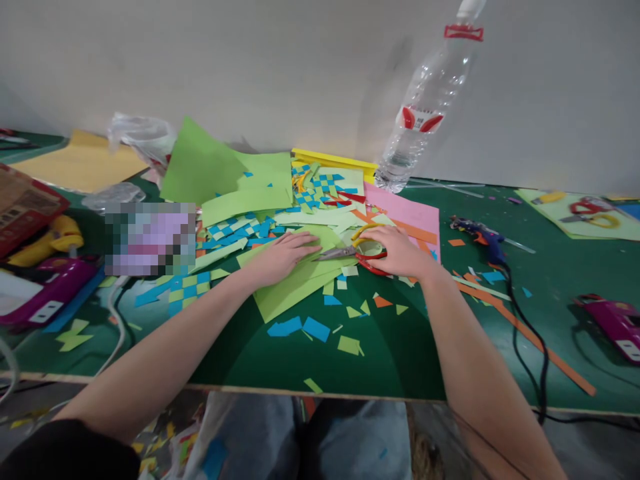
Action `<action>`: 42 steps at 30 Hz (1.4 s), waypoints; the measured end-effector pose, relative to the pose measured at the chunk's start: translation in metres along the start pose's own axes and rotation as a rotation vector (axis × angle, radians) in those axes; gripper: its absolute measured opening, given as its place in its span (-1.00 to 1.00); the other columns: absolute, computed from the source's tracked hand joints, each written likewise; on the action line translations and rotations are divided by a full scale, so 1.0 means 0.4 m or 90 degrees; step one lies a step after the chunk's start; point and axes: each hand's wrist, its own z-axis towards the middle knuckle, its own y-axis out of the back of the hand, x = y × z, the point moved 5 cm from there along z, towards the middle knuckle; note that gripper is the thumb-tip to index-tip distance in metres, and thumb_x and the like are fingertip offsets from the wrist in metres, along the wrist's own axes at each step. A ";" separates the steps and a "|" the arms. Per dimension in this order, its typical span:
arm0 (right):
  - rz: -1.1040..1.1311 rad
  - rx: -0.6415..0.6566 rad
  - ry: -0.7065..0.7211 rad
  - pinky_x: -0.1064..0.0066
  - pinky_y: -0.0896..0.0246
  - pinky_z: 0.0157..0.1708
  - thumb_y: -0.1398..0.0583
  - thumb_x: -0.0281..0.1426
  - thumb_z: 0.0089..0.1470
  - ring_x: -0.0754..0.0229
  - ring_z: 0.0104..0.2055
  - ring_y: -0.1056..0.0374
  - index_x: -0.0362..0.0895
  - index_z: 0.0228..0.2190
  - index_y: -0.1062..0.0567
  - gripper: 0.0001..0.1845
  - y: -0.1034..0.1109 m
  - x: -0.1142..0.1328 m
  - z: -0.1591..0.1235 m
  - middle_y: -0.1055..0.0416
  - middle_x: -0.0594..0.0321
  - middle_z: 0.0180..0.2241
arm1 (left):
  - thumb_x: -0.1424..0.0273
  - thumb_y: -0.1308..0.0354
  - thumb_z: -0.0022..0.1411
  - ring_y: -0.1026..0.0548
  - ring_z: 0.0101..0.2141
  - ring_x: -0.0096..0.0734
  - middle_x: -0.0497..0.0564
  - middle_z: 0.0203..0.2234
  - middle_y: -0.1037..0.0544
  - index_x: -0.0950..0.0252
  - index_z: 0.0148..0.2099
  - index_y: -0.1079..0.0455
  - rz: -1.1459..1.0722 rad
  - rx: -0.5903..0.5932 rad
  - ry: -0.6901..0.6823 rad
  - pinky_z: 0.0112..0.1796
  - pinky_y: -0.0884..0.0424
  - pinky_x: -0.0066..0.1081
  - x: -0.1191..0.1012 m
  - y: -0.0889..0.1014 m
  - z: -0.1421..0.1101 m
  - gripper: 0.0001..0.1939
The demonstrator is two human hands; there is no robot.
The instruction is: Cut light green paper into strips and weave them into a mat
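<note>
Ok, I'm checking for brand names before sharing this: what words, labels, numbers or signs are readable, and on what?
No text is legible.
Bottle label: print too small to read.
Brown packaging, far left: dark marks too blurred to read.
Pixelated object: nothing readable.
</note>
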 end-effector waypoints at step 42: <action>-0.029 0.007 0.021 -0.08 0.03 0.20 -0.25 -0.26 0.03 -0.06 0.15 -0.28 0.03 -0.02 -0.46 -0.58 -0.003 0.027 0.004 -0.43 0.22 0.07 | 0.63 0.25 0.31 -0.10 0.32 -0.29 -0.06 0.31 -0.22 0.11 0.29 -0.26 0.027 -0.021 0.020 0.31 0.10 0.00 -0.012 -0.003 0.000 -0.38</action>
